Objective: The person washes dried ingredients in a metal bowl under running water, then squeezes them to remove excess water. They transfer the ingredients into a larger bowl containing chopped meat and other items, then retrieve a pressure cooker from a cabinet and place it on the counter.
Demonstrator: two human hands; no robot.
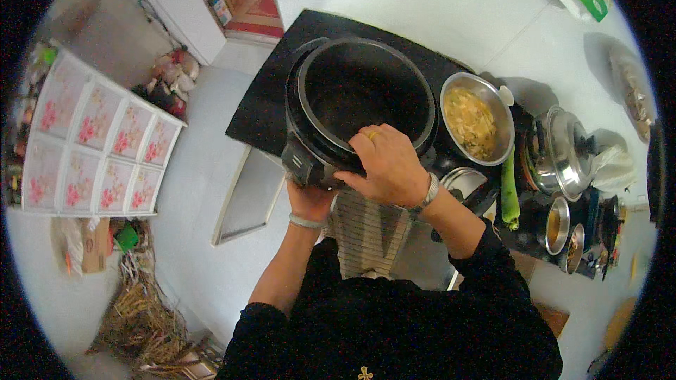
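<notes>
A dark electric cooker (301,161) with a round inner pot (364,84) stands without a lid on a black countertop (253,100). My right hand (388,163) grips the near rim of the cooker, fingers over the edge and thumb outside. Beneath the control panel at the cooker's near left side is my left hand (310,201), its fingers hidden under the body. Just right of the cooker sits a steel bowl (504,140) of yellowish food (470,116). A green vegetable stalk (509,190) lies beside that bowl.
Farther right are a lidded steel pot (570,153), a white plastic bag (612,169) and small steel bowls (557,227) holding food. A steel lid (465,182) lies near my right forearm. To the left stands a flower-patterned drawer cabinet (100,142); a wall rises behind the counter.
</notes>
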